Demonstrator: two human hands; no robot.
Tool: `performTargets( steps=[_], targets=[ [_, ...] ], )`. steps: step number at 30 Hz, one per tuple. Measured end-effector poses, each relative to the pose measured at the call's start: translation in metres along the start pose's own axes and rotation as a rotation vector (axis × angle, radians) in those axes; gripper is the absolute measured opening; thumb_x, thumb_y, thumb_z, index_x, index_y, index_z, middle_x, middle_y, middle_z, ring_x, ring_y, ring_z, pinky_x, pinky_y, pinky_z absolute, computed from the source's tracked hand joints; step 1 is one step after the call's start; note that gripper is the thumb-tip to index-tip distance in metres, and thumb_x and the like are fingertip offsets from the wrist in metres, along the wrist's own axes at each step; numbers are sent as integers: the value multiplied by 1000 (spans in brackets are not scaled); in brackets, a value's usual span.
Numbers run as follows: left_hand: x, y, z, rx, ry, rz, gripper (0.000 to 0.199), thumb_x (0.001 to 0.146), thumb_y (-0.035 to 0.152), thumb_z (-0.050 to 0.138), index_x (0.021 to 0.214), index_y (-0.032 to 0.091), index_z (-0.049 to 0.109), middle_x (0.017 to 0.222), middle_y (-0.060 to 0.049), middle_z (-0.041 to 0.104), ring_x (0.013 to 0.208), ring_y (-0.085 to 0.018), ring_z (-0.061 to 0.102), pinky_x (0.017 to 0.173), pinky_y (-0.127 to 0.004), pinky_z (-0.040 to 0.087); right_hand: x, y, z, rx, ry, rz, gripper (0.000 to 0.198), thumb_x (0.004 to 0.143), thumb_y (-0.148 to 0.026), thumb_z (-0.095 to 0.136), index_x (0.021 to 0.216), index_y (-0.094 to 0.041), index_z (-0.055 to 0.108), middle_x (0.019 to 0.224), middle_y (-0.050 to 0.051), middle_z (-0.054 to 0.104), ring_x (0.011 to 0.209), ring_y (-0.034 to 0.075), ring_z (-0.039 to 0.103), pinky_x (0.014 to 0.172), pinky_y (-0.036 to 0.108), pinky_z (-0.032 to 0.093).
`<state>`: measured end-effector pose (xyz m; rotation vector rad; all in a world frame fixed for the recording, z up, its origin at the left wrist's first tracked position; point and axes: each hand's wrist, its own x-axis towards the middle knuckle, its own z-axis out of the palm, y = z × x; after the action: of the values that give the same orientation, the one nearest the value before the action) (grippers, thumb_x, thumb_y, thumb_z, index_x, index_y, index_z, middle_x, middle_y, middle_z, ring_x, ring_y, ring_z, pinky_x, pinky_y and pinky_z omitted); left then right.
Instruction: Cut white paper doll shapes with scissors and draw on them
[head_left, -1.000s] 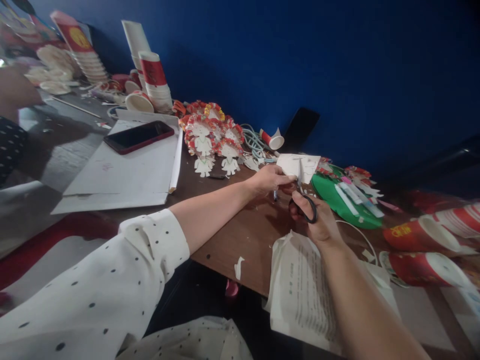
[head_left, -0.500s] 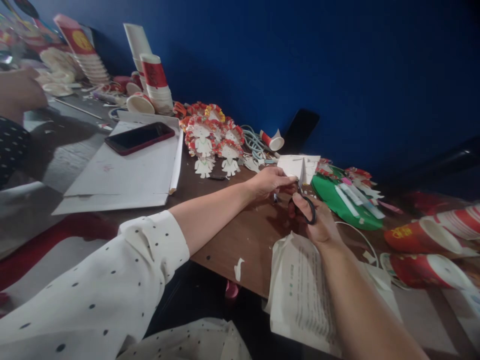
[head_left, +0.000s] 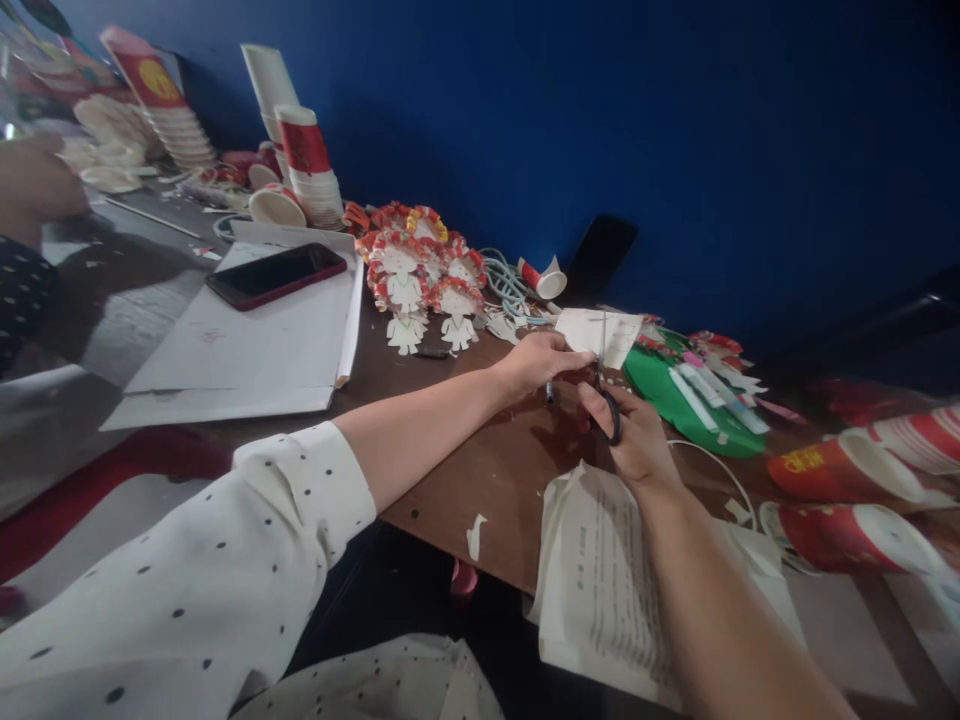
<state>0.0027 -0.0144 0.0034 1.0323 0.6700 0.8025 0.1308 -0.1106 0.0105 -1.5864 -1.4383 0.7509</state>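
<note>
A white piece of paper (head_left: 622, 340) with faint marks is pinched in my left hand (head_left: 544, 362). My right hand (head_left: 634, 430) grips black-handled scissors (head_left: 613, 418), thumb in one loop. Their blades lie against the paper close to my left fingertips and look nearly together. Beneath my hands, a small dark-and-white object (head_left: 550, 392) rests on the brown table (head_left: 480, 480); I cannot make out its kind. Left of my hands stand several white paper dolls (head_left: 405, 290) with red ruffled rims.
A phone (head_left: 276, 276) lies on a white board (head_left: 232, 350) to the left. Stacked paper cups (head_left: 307, 165) stand behind it. At right are a green disc (head_left: 675, 405) with markers, red cups (head_left: 840, 468) and a printed paper bag (head_left: 600, 580). Another person's hand (head_left: 37, 185) is far left.
The scissors have turned and their blades have come closer together on the paper. My right fingers have closed somewhat. My left hand keeps its place.
</note>
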Motion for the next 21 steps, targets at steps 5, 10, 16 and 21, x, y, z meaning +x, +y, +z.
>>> performTargets(
  steps=[5,10,16,21],
  targets=[
    [0,0,1,-10,1,1,25,81,17,69,63,13,52,62,-4,64,57,-8,57,64,-24,44,2,6,-3,-31,-9,1,47,77,-62,65,59,-20,56,59,-1,54,61,14,47,59,28,34],
    [0,1,0,-2,12,5,28,79,17,72,61,14,50,60,-3,63,53,-7,54,60,-22,40,3,11,-4,-57,-10,-23,46,81,-60,62,61,-20,55,61,-2,51,62,13,45,60,27,34],
    [1,2,-3,16,-20,-2,25,81,18,70,64,13,52,60,-2,64,53,-7,55,62,-22,43,2,5,-6,-72,-15,-18,47,80,-61,63,60,-20,52,60,-3,48,61,13,42,58,27,32],
    [1,1,-1,-82,-46,-19,23,83,13,66,66,12,51,61,-2,64,57,-9,61,67,-24,46,2,8,-6,-35,-44,12,48,82,-60,61,58,-20,54,57,-2,52,59,14,45,57,28,32]
  ],
)
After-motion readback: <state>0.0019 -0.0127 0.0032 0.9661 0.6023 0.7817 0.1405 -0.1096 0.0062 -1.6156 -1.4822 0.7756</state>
